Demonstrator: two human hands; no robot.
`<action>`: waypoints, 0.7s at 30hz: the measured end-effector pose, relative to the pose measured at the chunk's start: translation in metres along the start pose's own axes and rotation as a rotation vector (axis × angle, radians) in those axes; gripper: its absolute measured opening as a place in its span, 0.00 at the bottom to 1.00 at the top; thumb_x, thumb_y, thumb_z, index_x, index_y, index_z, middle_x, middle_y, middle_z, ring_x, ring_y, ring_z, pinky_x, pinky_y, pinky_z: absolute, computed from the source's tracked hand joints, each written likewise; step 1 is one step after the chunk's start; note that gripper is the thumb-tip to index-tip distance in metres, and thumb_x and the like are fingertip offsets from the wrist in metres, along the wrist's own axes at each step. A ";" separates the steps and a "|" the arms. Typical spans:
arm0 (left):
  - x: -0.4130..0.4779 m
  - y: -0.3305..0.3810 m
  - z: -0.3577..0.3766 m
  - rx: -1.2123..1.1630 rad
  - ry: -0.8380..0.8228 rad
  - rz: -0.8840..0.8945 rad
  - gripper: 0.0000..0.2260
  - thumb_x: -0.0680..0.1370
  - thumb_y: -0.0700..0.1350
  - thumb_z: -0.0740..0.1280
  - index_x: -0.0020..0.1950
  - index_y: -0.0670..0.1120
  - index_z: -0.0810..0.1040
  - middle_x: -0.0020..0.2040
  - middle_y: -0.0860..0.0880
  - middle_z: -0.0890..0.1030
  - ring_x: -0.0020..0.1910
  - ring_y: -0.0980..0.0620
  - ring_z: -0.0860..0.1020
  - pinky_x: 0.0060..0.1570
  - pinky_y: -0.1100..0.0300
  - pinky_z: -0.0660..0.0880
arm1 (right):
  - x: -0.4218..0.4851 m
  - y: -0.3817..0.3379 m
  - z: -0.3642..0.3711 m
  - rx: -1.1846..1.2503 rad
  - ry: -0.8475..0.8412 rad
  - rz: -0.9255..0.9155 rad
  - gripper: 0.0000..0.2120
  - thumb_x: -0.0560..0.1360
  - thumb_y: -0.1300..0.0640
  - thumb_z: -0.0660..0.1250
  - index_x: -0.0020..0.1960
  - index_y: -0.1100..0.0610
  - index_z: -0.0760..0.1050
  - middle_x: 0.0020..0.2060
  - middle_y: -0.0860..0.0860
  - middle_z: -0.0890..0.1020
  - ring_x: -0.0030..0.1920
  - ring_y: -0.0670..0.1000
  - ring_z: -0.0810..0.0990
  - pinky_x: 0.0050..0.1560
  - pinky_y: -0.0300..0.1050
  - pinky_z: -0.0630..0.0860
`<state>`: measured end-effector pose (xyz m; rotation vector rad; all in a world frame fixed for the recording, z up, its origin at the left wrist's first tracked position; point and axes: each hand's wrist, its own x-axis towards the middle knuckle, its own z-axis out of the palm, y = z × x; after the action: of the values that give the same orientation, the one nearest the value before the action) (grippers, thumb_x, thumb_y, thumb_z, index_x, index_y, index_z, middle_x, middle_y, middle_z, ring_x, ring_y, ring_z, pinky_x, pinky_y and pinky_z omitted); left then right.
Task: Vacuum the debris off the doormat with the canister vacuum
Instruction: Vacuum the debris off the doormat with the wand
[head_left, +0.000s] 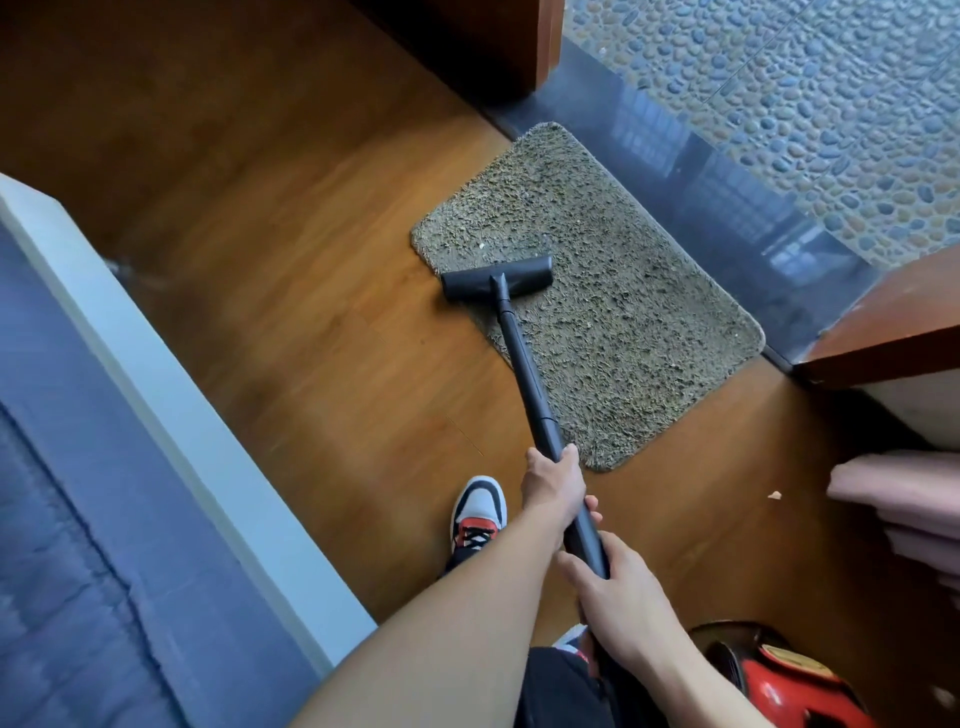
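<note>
Right hand and left hand around black wand

Your doormat lies on the wooden floor, its far edge along the threshold. The floor head sits on the mat's near left corner. On the wand, your left hand lies ahead of your right hand. The canister stands behind, to the right.
</note>
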<state>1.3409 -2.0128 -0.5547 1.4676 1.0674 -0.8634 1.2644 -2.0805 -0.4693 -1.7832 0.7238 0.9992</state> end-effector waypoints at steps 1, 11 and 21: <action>-0.002 -0.006 -0.001 0.002 0.000 -0.004 0.12 0.83 0.51 0.59 0.61 0.45 0.66 0.39 0.44 0.73 0.20 0.54 0.72 0.22 0.62 0.73 | -0.004 0.004 0.002 0.009 -0.007 0.001 0.06 0.80 0.52 0.63 0.50 0.54 0.72 0.33 0.54 0.80 0.20 0.50 0.77 0.23 0.41 0.72; 0.003 -0.005 -0.010 0.055 0.015 0.027 0.12 0.83 0.51 0.59 0.62 0.45 0.66 0.39 0.45 0.74 0.24 0.52 0.73 0.23 0.62 0.74 | -0.002 0.002 0.013 0.113 -0.016 0.019 0.08 0.79 0.52 0.64 0.49 0.57 0.72 0.27 0.53 0.78 0.20 0.55 0.76 0.22 0.44 0.72; 0.041 0.035 -0.023 0.130 0.025 0.052 0.14 0.83 0.51 0.58 0.64 0.44 0.66 0.36 0.46 0.74 0.23 0.52 0.74 0.26 0.59 0.76 | 0.033 -0.036 0.023 0.175 0.005 0.022 0.07 0.79 0.52 0.64 0.46 0.55 0.71 0.29 0.52 0.76 0.21 0.55 0.76 0.23 0.45 0.73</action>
<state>1.3873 -1.9838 -0.5770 1.6110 1.0024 -0.8938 1.3028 -2.0475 -0.4877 -1.6305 0.8101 0.9169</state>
